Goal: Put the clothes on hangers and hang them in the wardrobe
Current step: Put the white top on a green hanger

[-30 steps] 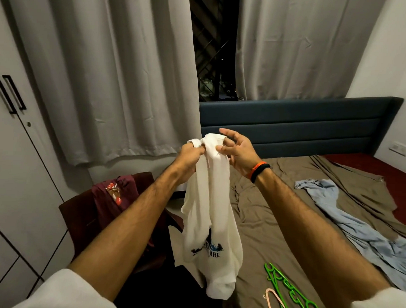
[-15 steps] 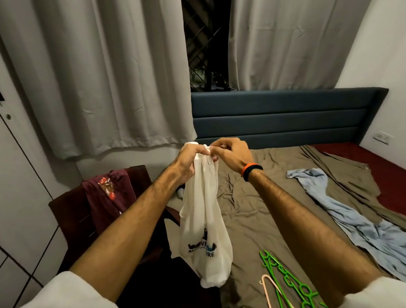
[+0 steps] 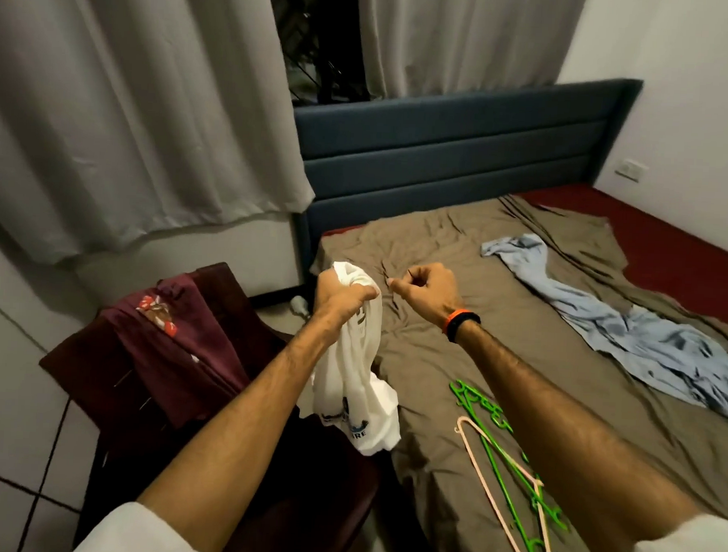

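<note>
Holding a soft white shirt (image 3: 357, 384) bunched up at its top, the left hand (image 3: 337, 296) has its fingers curled tight around the cloth, so its grip is closed on the shirt. The shirt hangs down limp and wrinkled from that fist, with dark printed letters near its bottom edge, and it dangles over the near corner of the bed (image 3: 442, 354), between the bed and a dark red chair (image 3: 149, 375). The right hand (image 3: 426, 287) is just beside the left one, not touching the shirt; its fingers are curled in with the thumb against the first finger, and nothing can be seen in its grip. An orange and black band (image 3: 460, 321) goes around that wrist. The bed is covered with a crumpled brown sheet full of little folds. On the sheet, near the right forearm, lie thin plastic hangers: a bright green hanger (image 3: 492, 444) with loops along its bar, and a pale pink hanger (image 3: 487, 481) crossing over it. Farther back on the bed, well apart from the hands, a light blue shirt (image 3: 627, 329) is spread out long and rumpled. A maroon cloth (image 3: 184, 330) with a small red and white picture is draped on the chair. Behind the bed stands a padded blue headboard (image 3: 455, 154) with long flat ridges, and grey curtains (image 3: 131, 111) hang in deep soft folds.
</note>
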